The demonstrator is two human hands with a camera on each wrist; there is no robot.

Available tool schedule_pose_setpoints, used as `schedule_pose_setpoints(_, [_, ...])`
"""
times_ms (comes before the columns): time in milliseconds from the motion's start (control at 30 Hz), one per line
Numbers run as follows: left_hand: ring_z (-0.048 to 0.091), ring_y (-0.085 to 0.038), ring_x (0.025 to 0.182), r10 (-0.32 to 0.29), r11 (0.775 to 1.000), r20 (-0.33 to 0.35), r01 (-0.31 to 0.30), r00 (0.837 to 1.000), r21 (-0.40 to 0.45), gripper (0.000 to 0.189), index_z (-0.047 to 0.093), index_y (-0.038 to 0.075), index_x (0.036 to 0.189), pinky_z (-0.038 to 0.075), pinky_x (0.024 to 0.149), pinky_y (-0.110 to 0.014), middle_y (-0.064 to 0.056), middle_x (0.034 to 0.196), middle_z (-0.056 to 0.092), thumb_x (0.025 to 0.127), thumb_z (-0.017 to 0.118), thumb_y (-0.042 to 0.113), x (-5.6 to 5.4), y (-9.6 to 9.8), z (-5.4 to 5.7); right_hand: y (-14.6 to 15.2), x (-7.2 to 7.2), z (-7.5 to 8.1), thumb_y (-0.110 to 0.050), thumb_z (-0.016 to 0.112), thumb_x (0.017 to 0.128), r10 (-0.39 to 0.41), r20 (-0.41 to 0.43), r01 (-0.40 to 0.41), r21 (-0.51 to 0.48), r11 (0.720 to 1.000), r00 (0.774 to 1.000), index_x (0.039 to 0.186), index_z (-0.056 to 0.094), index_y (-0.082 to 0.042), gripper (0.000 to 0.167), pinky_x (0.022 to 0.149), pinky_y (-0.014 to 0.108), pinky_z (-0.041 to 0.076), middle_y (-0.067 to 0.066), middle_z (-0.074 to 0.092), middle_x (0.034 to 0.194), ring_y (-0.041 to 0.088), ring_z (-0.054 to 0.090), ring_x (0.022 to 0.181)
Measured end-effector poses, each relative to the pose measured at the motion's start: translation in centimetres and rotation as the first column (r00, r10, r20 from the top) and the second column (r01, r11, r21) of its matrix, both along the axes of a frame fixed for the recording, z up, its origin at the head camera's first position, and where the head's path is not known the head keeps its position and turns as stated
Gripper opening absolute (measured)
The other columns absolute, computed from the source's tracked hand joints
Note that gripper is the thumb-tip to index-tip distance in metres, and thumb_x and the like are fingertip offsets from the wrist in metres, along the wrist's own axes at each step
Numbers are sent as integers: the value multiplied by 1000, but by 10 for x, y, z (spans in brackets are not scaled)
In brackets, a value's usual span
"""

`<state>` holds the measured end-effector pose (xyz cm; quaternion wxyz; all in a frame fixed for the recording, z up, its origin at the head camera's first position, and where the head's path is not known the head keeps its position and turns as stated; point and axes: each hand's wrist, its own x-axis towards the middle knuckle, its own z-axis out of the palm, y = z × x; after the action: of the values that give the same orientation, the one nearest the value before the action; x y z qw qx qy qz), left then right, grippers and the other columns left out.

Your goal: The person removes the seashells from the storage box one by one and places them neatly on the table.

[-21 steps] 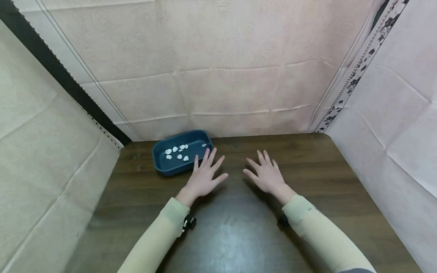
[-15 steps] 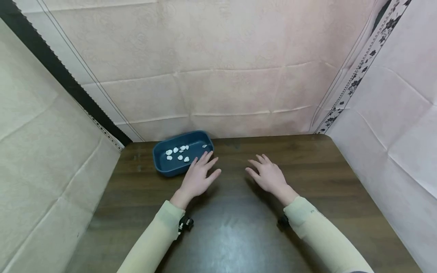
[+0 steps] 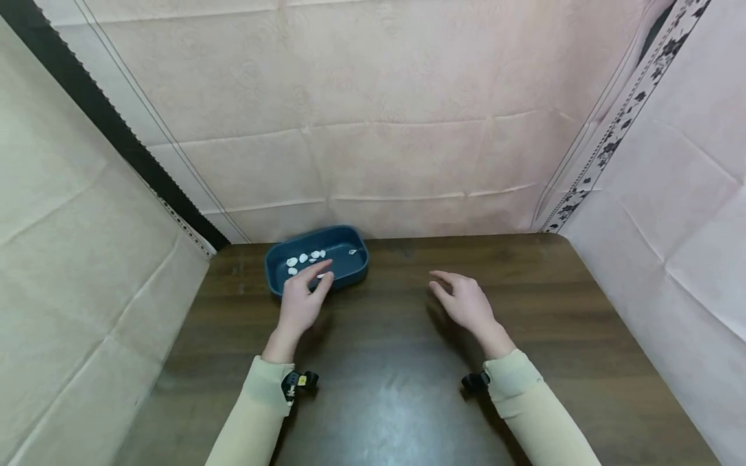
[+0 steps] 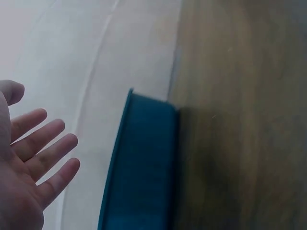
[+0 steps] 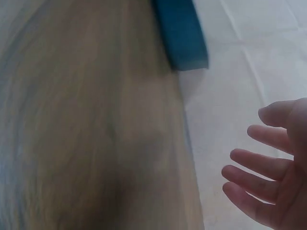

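A dark blue rectangular tray stands at the back left of the wooden table, with several small white shell-like pieces scattered in it. My left hand hovers at the tray's near edge, its thumb and fingers spread apart and overlapping the tray in the head view. In the left wrist view the palm side of that hand shows nothing held, with the tray's side wall close by. Over the table to the right, my right hand has its fingers relaxed and holds nothing, well apart from the tray.
The brown wooden table ends at a pale cloth backdrop. Further cloth sheets hang along the left and right sides. A dark wrist camera sits at the left sleeve cuff.
My left hand has moved left, from the tray's near right corner to its near edge, and turned. The right hand has turned slightly, its fingers drawn closer together.
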<state>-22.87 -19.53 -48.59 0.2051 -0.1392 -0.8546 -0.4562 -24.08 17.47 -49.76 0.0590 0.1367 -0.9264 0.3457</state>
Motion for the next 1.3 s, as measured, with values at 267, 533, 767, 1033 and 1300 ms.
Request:
schedule_pose_setpoints(267, [71, -24, 110, 180, 961, -50, -165, 982, 224, 31, 75, 5, 132, 54, 90, -27, -10, 124, 77, 104, 73, 17, 3, -38, -2, 7, 5, 3, -43, 60, 110, 4, 69, 14, -251, 968, 998, 144, 69, -14, 45, 110, 57, 50, 9, 70, 140, 31, 65, 130])
schedule_pose_setpoints(533, [60, -25, 131, 385, 875, 57, -384, 921, 294, 42, 68, 8, 144, 52, 103, -44, -8, 146, 65, 103, 73, 16, 6, -76, -14, 15, 16, 5, -45, 58, 111, -14, 137, 67, -391, 918, 990, 146, 67, -14, 48, 105, 56, 54, 14, 70, 139, 34, 68, 126])
schedule_pose_setpoints(767, [33, -37, 156, 336, 875, 320, -419, 886, 243, 71, 41, 14, 166, 34, 124, -56, -12, 173, 31, 104, 72, 30, 9, -99, -30, 13, 22, 1, -47, 58, 110, -10, 213, 111, -468, 877, 977, 148, 65, -14, 50, 107, 55, 53, 18, 68, 142, 41, 67, 126])
schedule_pose_setpoints(1033, [24, -30, 162, 163, 900, 508, -339, 845, 274, 82, 23, 11, 172, 27, 127, -50, -10, 177, 22, 106, 70, 23, 11, -109, -44, 7, 23, -2, -42, 60, 111, 6, 221, 98, -456, 885, 975, 145, 67, -14, 45, 104, 52, 56, 19, 68, 140, 31, 70, 121])
schedule_pose_setpoints(1300, [32, -36, 158, 142, 913, 528, -317, 837, 256, 75, 31, 10, 169, 33, 124, -53, -16, 173, 31, 107, 68, 28, 6, -108, -47, 7, 23, -3, -41, 59, 111, 13, 219, 91, -456, 885, 976, 145, 66, -13, 45, 105, 53, 55, 22, 67, 141, 32, 70, 122])
